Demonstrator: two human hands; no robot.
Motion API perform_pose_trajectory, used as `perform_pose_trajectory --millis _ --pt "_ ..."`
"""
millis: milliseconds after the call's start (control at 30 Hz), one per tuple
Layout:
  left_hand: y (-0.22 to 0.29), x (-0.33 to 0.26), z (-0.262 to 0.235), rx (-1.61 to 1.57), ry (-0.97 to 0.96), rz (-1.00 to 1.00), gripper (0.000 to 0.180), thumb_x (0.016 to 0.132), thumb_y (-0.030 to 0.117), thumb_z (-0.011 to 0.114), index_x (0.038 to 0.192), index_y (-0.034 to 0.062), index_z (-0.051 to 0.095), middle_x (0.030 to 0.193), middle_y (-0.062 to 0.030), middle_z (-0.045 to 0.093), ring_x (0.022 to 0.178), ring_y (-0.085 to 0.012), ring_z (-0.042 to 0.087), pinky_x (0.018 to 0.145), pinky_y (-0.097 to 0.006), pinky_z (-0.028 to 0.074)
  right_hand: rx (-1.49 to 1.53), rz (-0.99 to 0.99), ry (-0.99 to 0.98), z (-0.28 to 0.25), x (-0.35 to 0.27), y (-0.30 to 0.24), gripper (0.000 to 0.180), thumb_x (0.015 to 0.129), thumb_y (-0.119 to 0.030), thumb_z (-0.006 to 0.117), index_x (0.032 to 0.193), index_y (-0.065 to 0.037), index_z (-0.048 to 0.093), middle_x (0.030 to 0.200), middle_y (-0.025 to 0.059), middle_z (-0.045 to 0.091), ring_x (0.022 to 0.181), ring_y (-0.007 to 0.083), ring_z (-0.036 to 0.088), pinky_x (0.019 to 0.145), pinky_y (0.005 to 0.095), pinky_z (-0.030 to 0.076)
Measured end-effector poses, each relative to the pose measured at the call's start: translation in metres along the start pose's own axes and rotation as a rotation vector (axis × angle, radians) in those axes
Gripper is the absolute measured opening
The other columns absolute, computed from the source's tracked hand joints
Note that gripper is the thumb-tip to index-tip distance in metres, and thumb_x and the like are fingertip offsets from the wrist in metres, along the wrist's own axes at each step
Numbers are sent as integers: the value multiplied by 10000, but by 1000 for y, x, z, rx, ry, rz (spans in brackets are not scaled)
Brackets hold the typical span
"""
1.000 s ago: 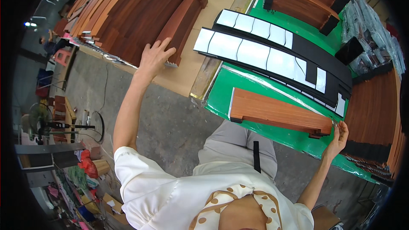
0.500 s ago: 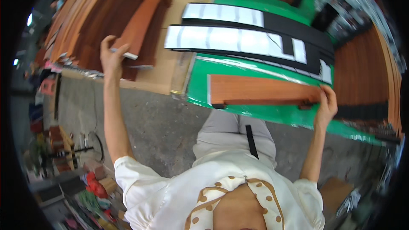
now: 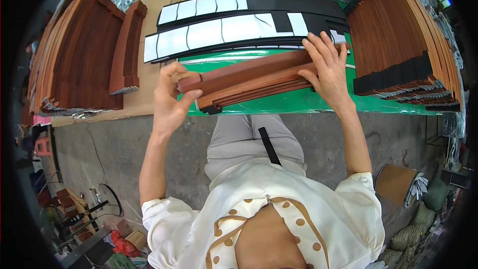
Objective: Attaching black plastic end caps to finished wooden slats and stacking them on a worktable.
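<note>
Brown board, left hand pinching one end, right hand clasping it, hiding part

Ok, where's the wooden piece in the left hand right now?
In the head view, the wooden piece is at upper middle, running from the left hand to the right hand, on the person's side of the black strips.

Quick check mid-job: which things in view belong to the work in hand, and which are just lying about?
In the work:
- upper brown panel, with left hand and right hand at its ends
- lower brown panel beneath
- likely left panel stack, right panel stack

Apparently just lying about:
- red bag
- reddish stool
- brown round bin
</note>
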State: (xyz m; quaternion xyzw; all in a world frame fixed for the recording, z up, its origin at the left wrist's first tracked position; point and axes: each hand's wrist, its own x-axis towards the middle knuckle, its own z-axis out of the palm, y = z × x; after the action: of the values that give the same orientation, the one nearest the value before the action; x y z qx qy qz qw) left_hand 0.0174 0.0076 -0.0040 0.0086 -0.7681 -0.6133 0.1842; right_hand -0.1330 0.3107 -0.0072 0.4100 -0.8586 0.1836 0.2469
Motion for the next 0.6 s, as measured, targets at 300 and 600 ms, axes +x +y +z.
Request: perform_pose_trajectory --millis 300,600 --pt "-17 -1 5 188 -110 -158 499 760 -74 668 1152 59 390 1133 -129 583 1021 -158 563 868 -296 457 92 -58 -83 12 2 21 287 698 -116 712 974 -83 639 895 34 598 894 227 575 903 475 413" --pt "-22 56 -30 115 -294 -107 662 750 153 706 1341 74 418 1305 -175 499 1255 -275 441 1047 -411 333 375 61 -236 -5 42 41 308 769 -64 666 1068 -32 603 1031 123 599 943 289 580 808 378 474"
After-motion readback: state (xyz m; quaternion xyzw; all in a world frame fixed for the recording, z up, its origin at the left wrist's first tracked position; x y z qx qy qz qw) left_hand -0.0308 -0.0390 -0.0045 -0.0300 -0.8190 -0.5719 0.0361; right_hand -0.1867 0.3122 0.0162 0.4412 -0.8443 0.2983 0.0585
